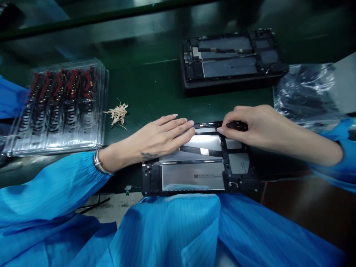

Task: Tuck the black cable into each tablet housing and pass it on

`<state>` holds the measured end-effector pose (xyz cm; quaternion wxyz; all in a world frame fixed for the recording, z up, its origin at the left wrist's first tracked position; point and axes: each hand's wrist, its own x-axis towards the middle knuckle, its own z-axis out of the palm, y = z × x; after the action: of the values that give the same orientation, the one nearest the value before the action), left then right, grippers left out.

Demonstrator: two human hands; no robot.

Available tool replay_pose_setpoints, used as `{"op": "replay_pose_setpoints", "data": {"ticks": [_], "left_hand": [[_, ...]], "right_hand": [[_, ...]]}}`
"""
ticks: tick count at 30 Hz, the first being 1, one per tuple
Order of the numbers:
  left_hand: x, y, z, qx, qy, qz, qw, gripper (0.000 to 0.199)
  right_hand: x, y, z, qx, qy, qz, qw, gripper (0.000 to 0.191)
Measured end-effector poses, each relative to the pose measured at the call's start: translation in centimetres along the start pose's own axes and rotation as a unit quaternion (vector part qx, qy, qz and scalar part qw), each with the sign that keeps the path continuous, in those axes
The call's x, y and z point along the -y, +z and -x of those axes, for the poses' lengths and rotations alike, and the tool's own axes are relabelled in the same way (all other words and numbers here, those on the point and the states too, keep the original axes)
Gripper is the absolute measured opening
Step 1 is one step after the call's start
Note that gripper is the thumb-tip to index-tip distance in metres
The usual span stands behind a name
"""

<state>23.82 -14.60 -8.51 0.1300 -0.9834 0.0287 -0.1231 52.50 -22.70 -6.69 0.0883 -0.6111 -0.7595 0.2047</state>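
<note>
An opened tablet-like device [193,176] with silver battery panels and a black frame lies at the table's front edge, against the blue clothing. My left hand [160,138] rests palm down over its upper left part, fingers stretched out and holding nothing. At its upper right, my right hand [244,124] is closed around a small black object [237,126], with thumb and index fingertip at the device's top edge. What that black object is cannot be made out.
Clear plastic trays [59,107] with rows of red and black parts stand at the left. Beside them lies a small pile of beige strips [118,113]. More open devices [230,59] sit on a black block at the back, near clear plastic bags [306,89] at the right.
</note>
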Motion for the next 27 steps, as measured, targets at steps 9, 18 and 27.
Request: {"op": "replay_pose_setpoints", "data": {"ticks": [9,18,27], "left_hand": [[-0.2,-0.4,-0.2,0.019,0.005,-0.025,0.999,0.039],[-0.5,-0.2,-0.5,0.010,0.012,-0.068,0.998,0.036],[-1.2,-0.5,-2.6,0.031,-0.006,-0.093,0.995,0.039]], "right_hand": [[0.1,0.0,0.0,0.016,0.002,0.040,0.999,0.040],[0.1,0.1,0.1,0.027,0.010,0.053,0.998,0.040],[-0.1,0.4,-0.4,0.001,-0.004,0.065,0.998,0.026]]}}
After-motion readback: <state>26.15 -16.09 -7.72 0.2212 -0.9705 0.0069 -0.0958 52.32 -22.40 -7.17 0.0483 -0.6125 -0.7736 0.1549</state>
